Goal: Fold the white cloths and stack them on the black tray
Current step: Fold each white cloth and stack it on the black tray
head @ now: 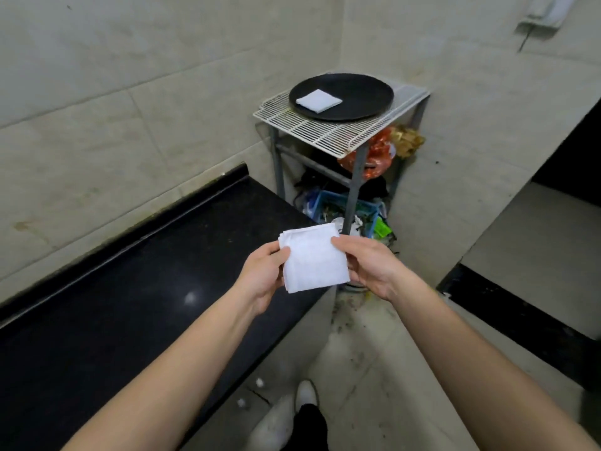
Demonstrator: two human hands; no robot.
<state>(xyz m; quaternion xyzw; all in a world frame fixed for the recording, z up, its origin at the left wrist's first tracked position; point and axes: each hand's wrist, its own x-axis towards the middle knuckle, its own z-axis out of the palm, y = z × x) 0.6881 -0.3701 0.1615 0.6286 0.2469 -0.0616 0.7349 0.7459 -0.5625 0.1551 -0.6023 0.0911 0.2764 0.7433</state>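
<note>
Black desk [130, 288] runs along the left wall, a wire rack [325, 131] stands in the corner beyond it, and the black tray [364, 99] sits on top. Up front, a white cloth [313, 258] is held in mid-air: left hand [263, 275] pinches its left edge, right hand [370, 265] pinches the upper right corner. A small folded square [318, 100] lies on the tray, left of centre.

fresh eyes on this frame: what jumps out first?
The folded white cloth at centre, pinched at its sides by the left hand and right hand, beside the black counter. Beyond it, the round black tray sits on a white wire rack in the corner, a second folded cloth lying on its left part.
</note>
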